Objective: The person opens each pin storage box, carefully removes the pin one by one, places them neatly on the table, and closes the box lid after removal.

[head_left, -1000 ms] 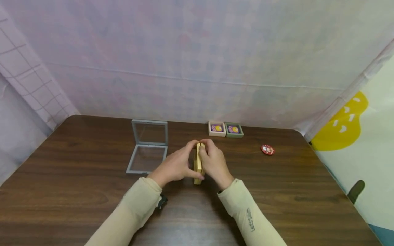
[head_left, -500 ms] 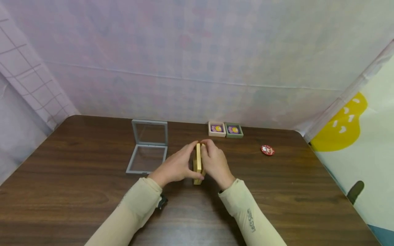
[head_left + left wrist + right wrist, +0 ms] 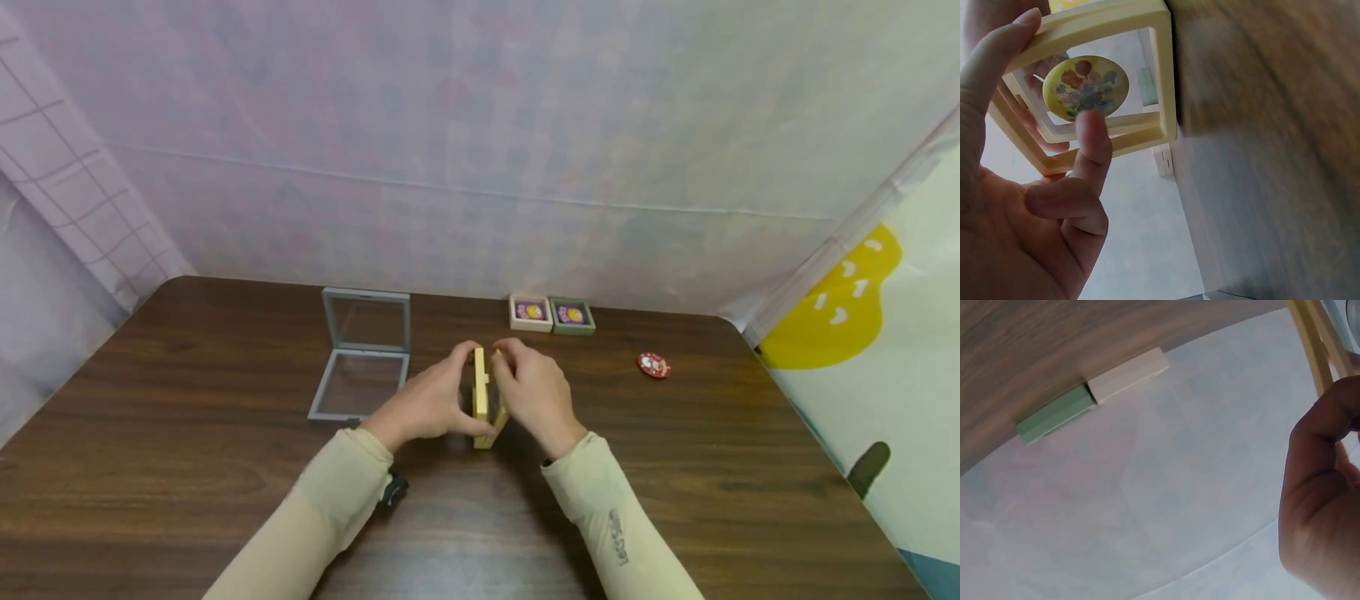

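Over the middle of the table, a pale yellow hinged display frame (image 3: 481, 396) stands on edge, its two halves parted in a narrow V. My left hand (image 3: 429, 402) grips the left half, thumb at the near end and fingers at the far end. With its fingertips, my right hand (image 3: 538, 397) pinches the right half near the top. Through the clear film in the left wrist view shows an oval badge (image 3: 1085, 87) with a flower print, inside the yellow frame. In the right wrist view, curled fingers (image 3: 1325, 419) meet the frame's edge.
A grey display frame (image 3: 321, 385) stands unfolded on the left. At the back edge, a pinkish box (image 3: 531, 327) and a green box (image 3: 573, 330) sit side by side, each with a purple and yellow picture. A red oval badge (image 3: 654, 365) lies on the right.
The right half of the yellow frame has swung away from the left half, widening the gap. My right hand has moved slightly right with it, while my left hand stays nearly still.
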`<state>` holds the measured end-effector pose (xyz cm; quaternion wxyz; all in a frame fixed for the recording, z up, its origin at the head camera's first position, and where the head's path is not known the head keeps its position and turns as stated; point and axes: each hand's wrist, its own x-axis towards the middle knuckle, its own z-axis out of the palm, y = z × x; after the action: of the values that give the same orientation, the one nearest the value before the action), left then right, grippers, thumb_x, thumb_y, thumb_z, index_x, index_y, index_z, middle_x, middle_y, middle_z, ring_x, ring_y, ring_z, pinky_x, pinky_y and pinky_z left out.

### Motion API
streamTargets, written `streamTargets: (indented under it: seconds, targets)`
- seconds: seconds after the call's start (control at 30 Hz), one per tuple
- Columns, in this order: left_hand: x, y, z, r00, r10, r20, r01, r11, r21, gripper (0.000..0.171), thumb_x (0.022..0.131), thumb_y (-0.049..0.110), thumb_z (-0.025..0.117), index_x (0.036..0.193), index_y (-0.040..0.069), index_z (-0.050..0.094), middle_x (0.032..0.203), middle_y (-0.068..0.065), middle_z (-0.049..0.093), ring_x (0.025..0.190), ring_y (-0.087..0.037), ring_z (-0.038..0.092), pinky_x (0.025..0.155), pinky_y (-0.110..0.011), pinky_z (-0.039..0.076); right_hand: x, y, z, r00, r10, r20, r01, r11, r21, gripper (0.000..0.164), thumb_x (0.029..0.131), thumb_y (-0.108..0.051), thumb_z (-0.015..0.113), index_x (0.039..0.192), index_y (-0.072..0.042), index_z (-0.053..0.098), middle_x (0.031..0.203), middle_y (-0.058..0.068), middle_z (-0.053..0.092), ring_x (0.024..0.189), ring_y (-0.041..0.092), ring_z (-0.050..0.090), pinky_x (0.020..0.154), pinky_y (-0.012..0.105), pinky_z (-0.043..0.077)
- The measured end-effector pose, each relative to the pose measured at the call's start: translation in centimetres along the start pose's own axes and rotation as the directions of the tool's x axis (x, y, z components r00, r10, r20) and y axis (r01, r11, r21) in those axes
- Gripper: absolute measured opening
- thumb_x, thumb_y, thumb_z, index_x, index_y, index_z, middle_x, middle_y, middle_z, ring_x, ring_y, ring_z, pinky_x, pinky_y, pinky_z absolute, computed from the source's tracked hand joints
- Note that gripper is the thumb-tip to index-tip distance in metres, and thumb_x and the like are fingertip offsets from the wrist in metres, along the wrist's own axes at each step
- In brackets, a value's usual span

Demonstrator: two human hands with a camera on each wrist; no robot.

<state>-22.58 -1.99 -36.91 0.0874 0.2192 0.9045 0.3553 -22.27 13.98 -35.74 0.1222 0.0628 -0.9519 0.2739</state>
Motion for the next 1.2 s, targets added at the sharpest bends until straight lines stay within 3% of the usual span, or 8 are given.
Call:
streamTargets:
  seconds: [0.2, 0.43, 0.67, 1.2]
  targets:
    - [0.0, 0.1, 0.0, 1.000, -0.019, 0.008, 0.019, 1.000, 0.007, 0.112, 0.065, 0.046, 0.084, 0.150, 0.013, 0.019, 0.126, -0.014, 0.059, 0.090, -0.020, 0.062, 0.076, -0.036, 0.051, 0.3, 0.6, -0.8, 1.000, -0.017, 0.010, 0.018, 1.000, -0.024, 0.029, 0.092, -0.026, 0.055, 0.115, -0.014, 0.069, 0.073, -0.001, 0.065, 0.051, 0.012, 0.047, 0.047, 0.026, 0.036]
    - [0.0, 0.1, -0.1, 1.000, -0.029, 0.009, 0.029, 1.000, 0.001, 0.112, 0.065, 0.045, 0.084, 0.150, 0.015, 0.018, 0.134, -0.016, 0.054, 0.095, -0.022, 0.062, 0.078, -0.038, 0.051, 0.5, 1.1, -1.3, 1.000, -0.001, 0.001, 0.001, 0.998, -0.057, 0.028, 0.089, -0.022, 0.056, 0.111, -0.011, 0.069, 0.080, 0.001, 0.070, 0.062, 0.015, 0.057, 0.053, 0.028, 0.042]
    - [-0.1, 0.1, -0.2, 0.999, -0.036, 0.013, 0.036, 0.999, -0.012, 0.112, 0.066, 0.043, 0.084, 0.151, 0.015, 0.016, 0.134, -0.017, 0.054, 0.098, -0.023, 0.061, 0.082, -0.041, 0.051, 0.5, 1.4, -1.8, 1.000, 0.010, 0.015, -0.009, 0.996, -0.092, 0.025, 0.088, -0.021, 0.057, 0.108, -0.013, 0.069, 0.090, 0.003, 0.073, 0.069, 0.019, 0.063, 0.053, 0.031, 0.044]
    - [-0.1, 0.0, -0.3, 0.998, -0.053, 0.025, 0.053, 0.999, -0.012, 0.116, 0.066, 0.046, 0.084, 0.152, 0.016, 0.012, 0.142, -0.019, 0.047, 0.108, -0.030, 0.060, 0.086, -0.043, 0.051, 0.6, 2.4, -2.3, 0.996, 0.074, 0.042, -0.062, 0.971, -0.231, 0.022, 0.083, -0.017, 0.056, 0.100, -0.014, 0.070, 0.089, 0.005, 0.069, 0.078, 0.026, 0.064, 0.059, 0.041, 0.049]
